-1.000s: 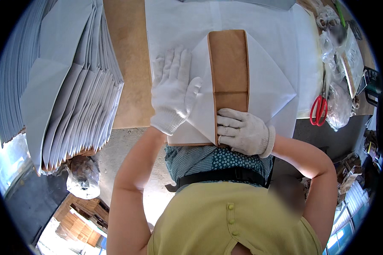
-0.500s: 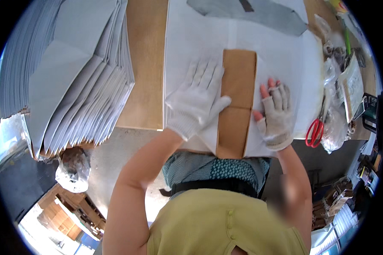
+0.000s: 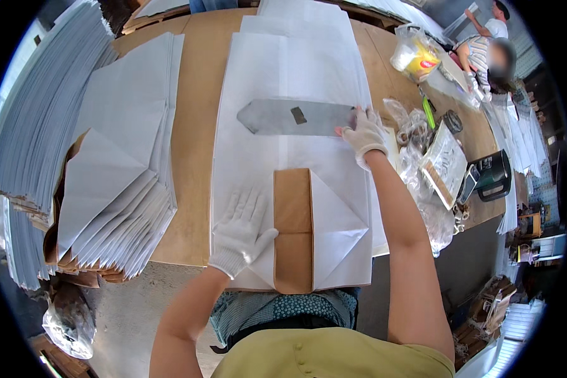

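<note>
Crosswise, metal template (image 3: pixel 296 117) points left, right hand (image 3: pixel 365 133) seemingly pinching its end; left hand (image 3: pixel 244 230) spread

White paper bag (image 3: pixel 324 233) flat, brown fold centred; grey metal template (image 3: pixel 296 117) beyond.

Bag (image 3: pixel 296 189) lies flat on table (image 3: pixel 198 126), centre. Left hand (image 3: pixel 242 230) rests on its near folded end, left of the strip (image 3: pixel 293 230). Right hand (image 3: pixel 365 133) touches template (image 3: pixel 296 116) farther back. Stack (image 3: pixel 113 170) lies left; clutter, apparently wrappers (image 3: pixel 422 138), right
</note>
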Tool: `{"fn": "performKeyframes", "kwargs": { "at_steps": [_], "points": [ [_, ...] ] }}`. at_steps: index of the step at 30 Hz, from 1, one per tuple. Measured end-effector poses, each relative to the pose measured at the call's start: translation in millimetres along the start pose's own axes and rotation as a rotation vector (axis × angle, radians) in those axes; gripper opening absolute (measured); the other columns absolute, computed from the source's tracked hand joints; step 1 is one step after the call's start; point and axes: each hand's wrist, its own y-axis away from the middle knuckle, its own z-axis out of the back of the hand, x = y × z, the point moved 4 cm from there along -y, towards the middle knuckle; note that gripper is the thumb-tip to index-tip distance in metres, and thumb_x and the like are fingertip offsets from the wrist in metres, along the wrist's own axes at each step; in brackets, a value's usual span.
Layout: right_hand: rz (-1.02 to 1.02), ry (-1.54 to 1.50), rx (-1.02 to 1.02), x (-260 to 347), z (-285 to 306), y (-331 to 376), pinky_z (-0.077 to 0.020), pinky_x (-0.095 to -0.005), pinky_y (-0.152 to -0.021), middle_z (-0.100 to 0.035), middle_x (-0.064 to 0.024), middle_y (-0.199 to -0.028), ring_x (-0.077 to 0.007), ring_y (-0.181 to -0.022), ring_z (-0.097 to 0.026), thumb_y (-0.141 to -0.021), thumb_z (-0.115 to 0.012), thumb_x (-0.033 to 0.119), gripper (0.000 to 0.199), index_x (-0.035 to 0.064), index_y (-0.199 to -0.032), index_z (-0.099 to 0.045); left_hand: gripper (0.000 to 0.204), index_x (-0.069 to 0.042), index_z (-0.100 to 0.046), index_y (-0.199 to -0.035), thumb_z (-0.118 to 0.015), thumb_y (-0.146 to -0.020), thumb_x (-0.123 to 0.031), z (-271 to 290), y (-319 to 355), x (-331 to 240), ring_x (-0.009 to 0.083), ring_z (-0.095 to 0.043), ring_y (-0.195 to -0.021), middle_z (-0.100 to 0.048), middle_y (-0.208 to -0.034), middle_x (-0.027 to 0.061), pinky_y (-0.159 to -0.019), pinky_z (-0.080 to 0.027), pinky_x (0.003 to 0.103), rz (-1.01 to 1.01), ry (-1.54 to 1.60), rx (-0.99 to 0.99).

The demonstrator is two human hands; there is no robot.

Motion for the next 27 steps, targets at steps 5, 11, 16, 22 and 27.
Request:
{"fn": "performKeyframes", "kwargs": {
  "at_steps": [5,11,16,22,27],
  "points": [
    [-0.128,-0.237,0.446,-0.3,28.8,7.7,-0.0450,-0.0428,-0.112,-0.057,-0.0179,-0.146,-0.0345,-0.133,-0.055,-0.076,-0.087,0.036,0.079,0.0068,-0.144,-0.060,0.076,0.003,-0.048,-0.153,-0.062,-0.098,-0.048,5.0,10.7,7.7,0.0421,-0.045,-0.148,-0.052,-0.155,0.0264,-0.128,-0.027,0.052,0.034,0.026,-0.048],
    [-0.490,-0.954,0.306,-104.1,42.8,69.0,-0.0555,-0.0290,-0.085,-0.068,-0.0084,-0.123,-0.0172,-0.099,-0.067,-0.094,-0.071,0.009,0.054,-0.0016,-0.145,-0.056,0.073,0.004,-0.050,-0.150,-0.063,-0.096,-0.043,10.2,36.3,14.3,0.0414,-0.048,-0.145,-0.054,-0.152,0.0260,-0.125,-0.032,0.052,0.019,-0.032,-0.062],
    [-0.483,-1.182,0.428,-164.6,86.0,153.7,-0.0542,-0.0249,-0.090,-0.071,-0.0049,-0.118,-0.0124,-0.097,-0.068,-0.098,-0.068,0.003,0.033,-0.0007,-0.131,-0.066,0.068,0.001,-0.050,-0.151,-0.069,-0.093,-0.029,13.5,73.7,18.5,0.0406,-0.052,-0.141,-0.057,-0.150,0.0238,-0.119,-0.042,0.052,0.017,0.010,-0.123],
    [-0.488,-0.984,0.664,-66.5,98.6,200.2,-0.0515,-0.0247,-0.084,-0.068,-0.0028,-0.109,-0.0101,-0.093,-0.064,-0.095,-0.071,0.002,0.031,-0.0032,-0.125,-0.067,0.045,-0.007,-0.069,-0.126,-0.080,-0.083,-0.010,33.2,74.0,42.0,0.0387,-0.066,-0.121,-0.066,-0.132,0.0185,-0.104,-0.053,0.046,0.070,0.432,-0.150],
    [-0.261,-0.769,0.664,-36.2,86.5,187.5,-0.0537,-0.0313,-0.083,-0.071,-0.0096,-0.107,-0.0172,-0.094,-0.066,-0.087,-0.076,0.004,0.029,-0.0036,-0.114,-0.071,0.034,-0.008,-0.075,-0.105,-0.089,-0.075,-0.016,47.1,55.7,69.4,0.0313,-0.070,-0.098,-0.070,-0.114,0.0124,-0.085,-0.057,0.042,-0.093,0.382,0.025]
  ]
}}
